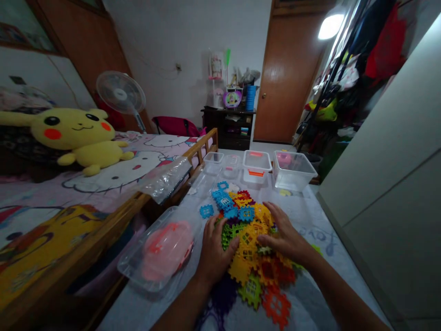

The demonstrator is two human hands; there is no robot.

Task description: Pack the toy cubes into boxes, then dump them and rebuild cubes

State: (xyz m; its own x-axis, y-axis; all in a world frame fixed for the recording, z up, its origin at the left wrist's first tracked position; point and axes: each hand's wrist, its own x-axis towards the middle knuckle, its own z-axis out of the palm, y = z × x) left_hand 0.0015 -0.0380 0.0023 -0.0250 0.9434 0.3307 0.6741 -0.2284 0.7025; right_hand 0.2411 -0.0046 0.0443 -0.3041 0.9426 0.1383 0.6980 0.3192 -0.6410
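The fingers [209,227] of the left hand [217,250] are bent and loosely spaced, the thumb standing apart from them toward the yellow pieces [248,243]. The right hand [287,234] is opened likewise, its forefinger reaching forward and its thumb turned inward over the yellow. Neither hand is clamped on anything that I can see; whether every fingertip touches plastic, I cannot tell.

Between the palms lies the pile of toothed plastic pieces [255,225], heaped on the cloth-covered tabletop [310,303]. Its long axis runs away from the person, a little aslant — the far end, with blue pieces [223,201], leans left, and the near end, with a red-orange piece [276,305], lies more to the right. Green pieces [237,229] show beside the left thumb, and a green windowed square [251,290] lies at the near edge. Dark purple pieces [225,292] sit below the left wrist.

To the left rests a clear lidded container [131,266] with something pinkish-red inside, its length slanting away to the right. Beyond the heap stand more clear boxes [294,177] — then a wooden bed rail [138,207], a yellow plush toy [93,154], a fan [120,93] and a brown door [289,78].
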